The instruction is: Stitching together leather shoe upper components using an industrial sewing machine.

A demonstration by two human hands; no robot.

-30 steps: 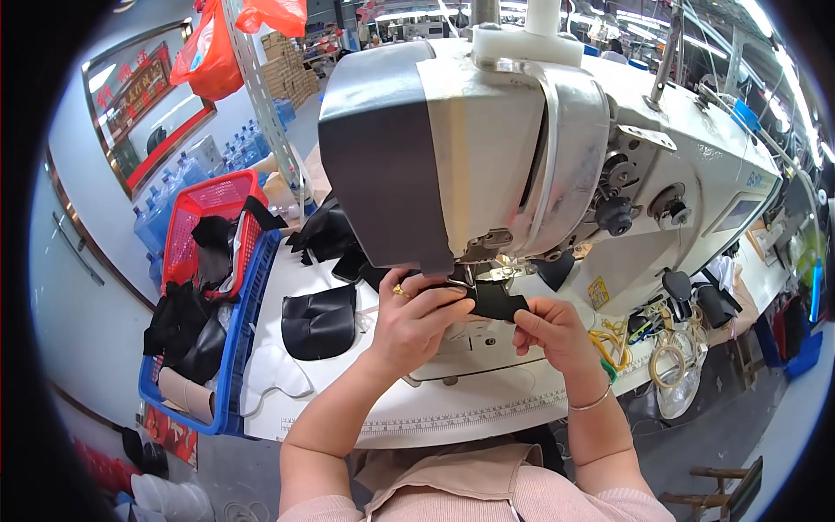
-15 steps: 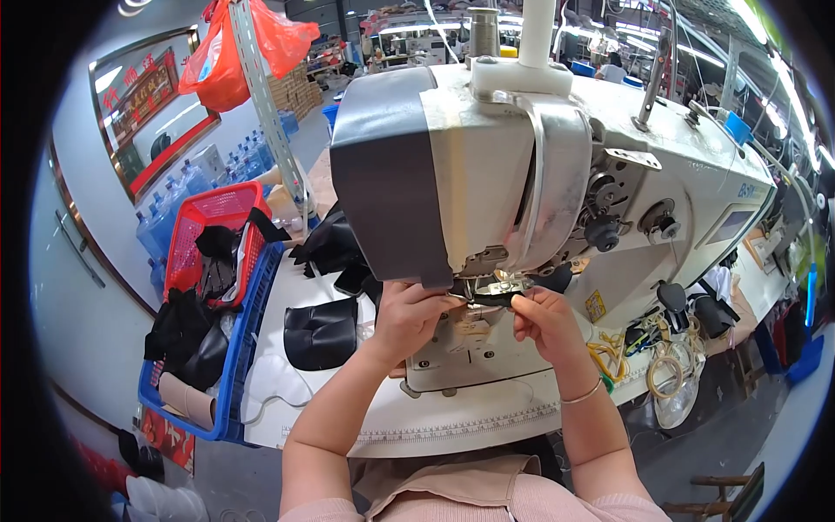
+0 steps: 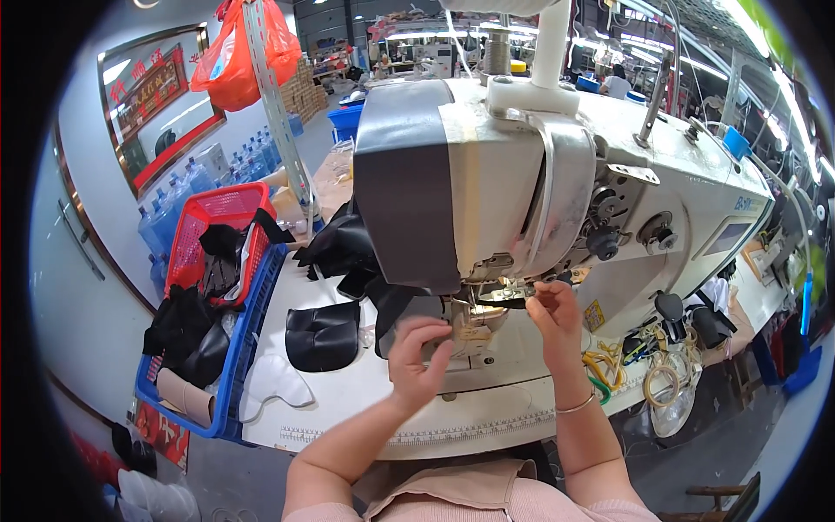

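My left hand [image 3: 418,361] hovers in front of the sewing machine [image 3: 491,183], its fingers apart with nothing between them. My right hand [image 3: 557,320] pinches the end of a narrow black strip [image 3: 504,304] just right of the needle. That strip runs leftward under the metal presser foot [image 3: 508,294], and its far end is hard to make out. On the white table left of the hands lies a padded black leather-like piece [image 3: 323,337]. Behind my left hand, more black material [image 3: 391,304] hangs beside the machine bed.
A blue crate [image 3: 233,383] with black pieces and a cardboard tube [image 3: 184,397] stands at the left, a red basket [image 3: 184,235] on it. A white cutout [image 3: 277,383] lies beside it. Yellow cords [image 3: 609,370] and tape rolls [image 3: 664,380] hang at the table's right edge.
My left hand has let go near the needle and drawn back toward me, its fingers spreading. My right hand has moved slightly up and right. The view has shifted a little.
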